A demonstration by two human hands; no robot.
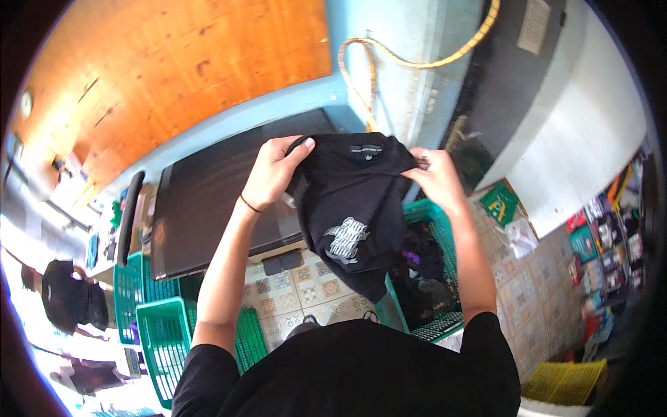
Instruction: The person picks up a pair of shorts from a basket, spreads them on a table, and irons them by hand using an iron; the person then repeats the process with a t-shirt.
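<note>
A black T-shirt (346, 208) with a white printed design hangs by its shoulders between my hands, its neck label facing up. My left hand (279, 167) pinches the shoulder at the left, thumb on top. At the other shoulder, my right hand (432, 169) grips the cloth between thumb and fingers. Behind the shirt lies a dark table top (208, 208), partly hidden by the cloth and my left arm. Below my right hand stands a green plastic basket (451, 260) holding dark clothes (424, 281).
More green baskets (164, 349) stand at the left, near another person in black (65, 297). A yellow hose (427, 65) hangs on the wall. Packed goods (604, 245) line the right side, with a yellow basket (565, 383) at the lower right. Patterned tiles (307, 289) cover the floor.
</note>
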